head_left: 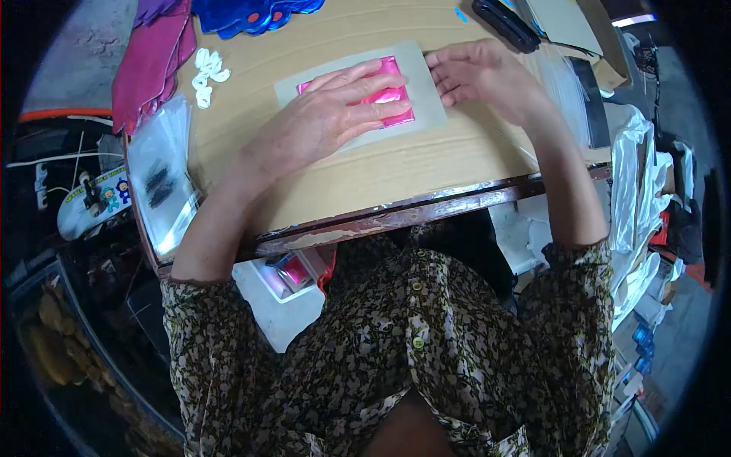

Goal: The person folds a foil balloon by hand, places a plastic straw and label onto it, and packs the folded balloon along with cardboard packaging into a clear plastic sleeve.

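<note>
A shiny pink packet [397, 67] lies on a pale rectangular sheet [422, 87] on the cardboard-covered table. Flat across the packet rests my left hand [335, 110], its fingers spread and pointing right. My right hand [480, 76] is at the sheet's right edge, fingers curved and slightly apart, with the fingertips near that edge. Nothing can be seen held in it.
White curled pieces [207, 76] lie left of the sheet. Clear plastic bags [164, 164] cover the table's left edge, below magenta shiny pieces [154, 61]. Blue foil pieces [255, 17] and a black stapler-like object [505, 24] are at the back; more clear sleeves [562, 91] lie right.
</note>
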Available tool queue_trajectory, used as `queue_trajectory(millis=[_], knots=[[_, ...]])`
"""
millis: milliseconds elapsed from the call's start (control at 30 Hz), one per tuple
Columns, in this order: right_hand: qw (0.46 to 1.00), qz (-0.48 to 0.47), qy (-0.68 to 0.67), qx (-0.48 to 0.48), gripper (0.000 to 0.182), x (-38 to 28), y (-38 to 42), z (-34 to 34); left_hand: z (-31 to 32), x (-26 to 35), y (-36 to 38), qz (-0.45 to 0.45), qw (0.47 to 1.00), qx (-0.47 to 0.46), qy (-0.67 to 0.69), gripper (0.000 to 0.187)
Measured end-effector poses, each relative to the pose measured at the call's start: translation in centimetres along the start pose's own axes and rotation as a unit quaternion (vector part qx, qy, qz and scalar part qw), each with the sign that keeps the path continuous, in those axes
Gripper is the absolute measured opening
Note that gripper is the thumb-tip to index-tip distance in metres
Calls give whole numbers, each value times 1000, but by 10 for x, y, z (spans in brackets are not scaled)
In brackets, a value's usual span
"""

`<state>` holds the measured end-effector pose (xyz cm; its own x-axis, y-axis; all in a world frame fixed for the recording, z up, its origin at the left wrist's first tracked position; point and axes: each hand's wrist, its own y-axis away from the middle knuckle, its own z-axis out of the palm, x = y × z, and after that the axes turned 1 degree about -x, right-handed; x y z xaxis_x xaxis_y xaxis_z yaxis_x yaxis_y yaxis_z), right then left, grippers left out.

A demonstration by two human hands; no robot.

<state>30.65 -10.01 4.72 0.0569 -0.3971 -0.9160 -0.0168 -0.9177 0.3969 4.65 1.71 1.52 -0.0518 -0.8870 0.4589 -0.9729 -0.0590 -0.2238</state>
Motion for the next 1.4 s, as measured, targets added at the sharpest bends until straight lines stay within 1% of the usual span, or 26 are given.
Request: queue_trajectory(millis=[67, 100, 167, 200, 267, 400, 500, 567, 600, 667, 700, 767, 800, 867, 900, 967, 1033, 1100, 1133, 1167, 1200, 1233, 1267, 1300, 1333, 1400], knots=[[998, -37, 48, 17, 30, 4, 7, 9, 1, 2, 0, -16, 1000, 11, 9, 45], [998, -37, 47, 16, 30, 5, 9, 11, 1, 2, -1, -17, 1000, 10, 9, 45], [991, -79, 105, 38, 27, 7, 11, 16, 1, 2, -1, 2, 1000, 31, -7, 47], [991, -79, 104, 37, 27, 10, 11, 16, 0, 4, -1, 0, 1000, 30, -7, 47], [992, -84, 84, 48, 26, 16, 10, 15, -3, 8, -1, -44, 998, 5, 41, 49], [990, -107, 74, 50, 27, 21, 9, 18, -2, 6, 2, -40, 998, 13, 39, 49], [989, -112, 84, 50, 27, 21, 12, 23, -4, 8, 4, -50, 998, 9, 28, 49], [979, -135, 131, 77, 29, 18, 15, 32, -4, 11, 4, -81, 996, 7, 42, 49], [979, -134, 130, 75, 29, 18, 17, 35, -4, 12, 4, -83, 996, 6, 42, 49], [940, -227, 227, 113, 32, 16, 20, 44, -6, 13, 6, -66, 997, 15, 27, 45], [941, -227, 227, 110, 32, 17, 21, 47, -5, 12, 6, -68, 997, 16, 27, 45], [899, -280, 301, 149, 35, 26, 22, 52, -3, 10, 7, -44, 999, 13, -3, 38], [899, -281, 302, 147, 35, 29, 22, 54, -3, 10, 7, -46, 999, 14, -3, 38], [858, -318, 368, 164, 37, 32, 21, 57, -5, 14, 7, -35, 999, 38, 3, 36], [850, -317, 391, 156, 38, 30, 22, 57, -5, 14, 6, -38, 998, 40, 3, 36], [843, -328, 400, 148, 38, 28, 19, 58, -4, 14, 6, -22, 999, 40, 19, 37], [837, -336, 409, 140, 39, 28, 19, 58, -4, 12, 5, -26, 999, 38, 28, 40], [810, -354, 447, 138, 38, 28, 19, 58, -4, 13, 6, -29, 998, 38, 34, 43], [811, -352, 447, 136, 38, 28, 19, 58, -5, 15, 7, -53, 997, 36, 53, 44], [789, -358, 480, 135, 37, 26, 19, 58, -5, 16, 6, -76, 994, 34, 71, 46], [765, -365, 513, 136, 37, 25, 19, 57, -4, 17, 7, -77, 994, 36, 72, 46], [765, -364, 513, 135, 37, 22, 20, 58, -4, 17, 7, -70, 995, 63, 43, 47], [749, -354, 545, 131, 36, 19, 22, 59, -4, 18, 6, -63, 994, 89, 15, 49], [730, -344, 577, 126, 36, 16, 22, 58, -3, 17, 6, -63, 994, 89, 16, 49], [729, -344, 578, 127, 36, 13, 22, 59, -1, 17, 7, -65, 994, 90, 0, 49], [690, -346, 625, 114, 36, 11, 21, 58, -1, 17, 7, -70, 994, 87, -13, 48]])
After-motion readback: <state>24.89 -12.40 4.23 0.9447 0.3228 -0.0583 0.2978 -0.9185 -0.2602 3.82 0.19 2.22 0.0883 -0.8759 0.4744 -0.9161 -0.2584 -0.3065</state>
